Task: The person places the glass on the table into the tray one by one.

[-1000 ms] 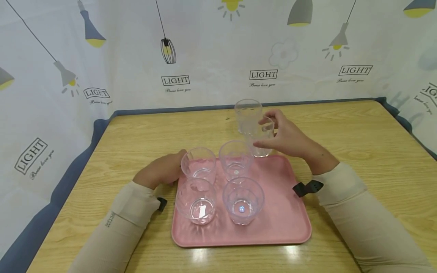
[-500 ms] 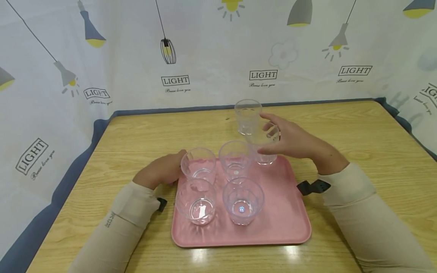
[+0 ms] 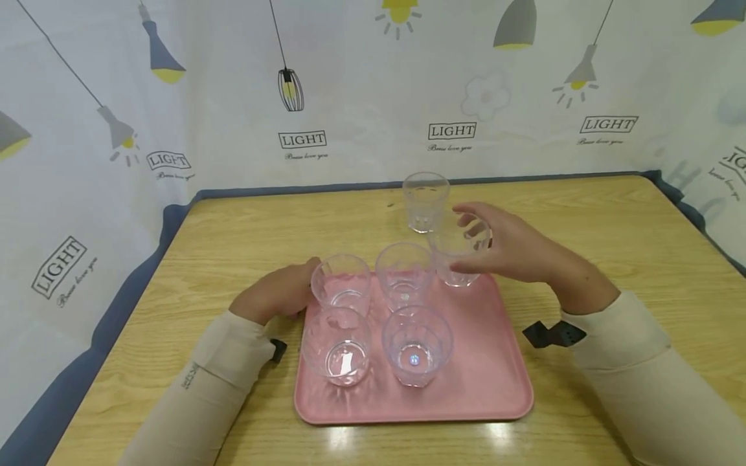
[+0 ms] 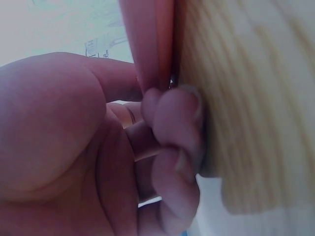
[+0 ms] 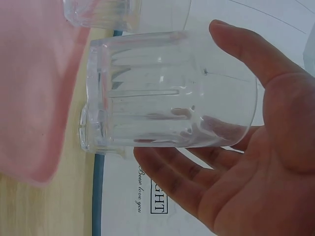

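Observation:
My right hand (image 3: 519, 249) holds a clear plastic cup (image 3: 447, 249) upright near the tray's far right corner. In the right wrist view, the thumb is on one side of this cup (image 5: 152, 93) and the fingers on the other; its base appears slightly above the tray. My left hand (image 3: 276, 291) grips the left edge of the pink tray (image 3: 486, 362), fingertips tucked under the rim (image 4: 145, 44); the head view partly hides those fingers. Several matching cups stand upright on the tray's left and middle, among them a front right cup (image 3: 416, 349).
Another clear cup (image 3: 425, 200) stands on the wooden table (image 3: 262, 226) beyond the tray. A white curtain (image 3: 361, 84) printed with lamps hangs along the table's back edge and sides.
My right hand has brought the held cup toward me and to the right, from behind the tray to over its far edge. The left hand stays at the tray's edge.

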A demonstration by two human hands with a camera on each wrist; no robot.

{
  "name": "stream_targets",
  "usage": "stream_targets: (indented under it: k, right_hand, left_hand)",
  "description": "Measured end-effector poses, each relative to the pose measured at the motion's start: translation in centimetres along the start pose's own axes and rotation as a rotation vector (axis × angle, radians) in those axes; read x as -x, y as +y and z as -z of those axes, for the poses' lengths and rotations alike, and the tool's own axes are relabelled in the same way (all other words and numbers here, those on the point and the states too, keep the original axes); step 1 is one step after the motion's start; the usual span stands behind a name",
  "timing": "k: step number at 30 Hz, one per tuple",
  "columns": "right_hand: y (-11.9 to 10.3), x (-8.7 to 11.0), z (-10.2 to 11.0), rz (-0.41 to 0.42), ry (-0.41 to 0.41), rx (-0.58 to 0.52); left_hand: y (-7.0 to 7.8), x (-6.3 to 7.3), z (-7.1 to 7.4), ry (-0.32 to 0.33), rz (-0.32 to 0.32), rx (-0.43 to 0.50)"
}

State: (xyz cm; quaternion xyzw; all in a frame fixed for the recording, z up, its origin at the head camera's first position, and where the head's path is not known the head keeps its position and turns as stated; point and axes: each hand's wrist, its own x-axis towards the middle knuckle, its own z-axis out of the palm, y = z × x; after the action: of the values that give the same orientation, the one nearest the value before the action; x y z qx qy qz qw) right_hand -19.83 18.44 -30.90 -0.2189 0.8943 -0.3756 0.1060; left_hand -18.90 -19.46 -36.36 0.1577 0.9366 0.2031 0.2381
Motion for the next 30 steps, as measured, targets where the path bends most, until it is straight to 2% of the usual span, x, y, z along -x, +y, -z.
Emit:
stream_targets:
  k: [9,18,30]
  right_hand:
    - [0.2,1.2,-0.3,-0.005,-0.044,-0.043]
    - [0.3,1.7,-0.6,-0.001,-0.082,-0.086]
    - [0.6,1.8,-0.9,0.009,-0.116,-0.084]
  left_hand:
    - [0.3,0.1,0.0,-0.011,0.022,0.031]
    - [0.2,0.3,0.0,0.001,0.04,0.012]
    - [0.1,0.2,0.0,0.013,0.02,0.012]
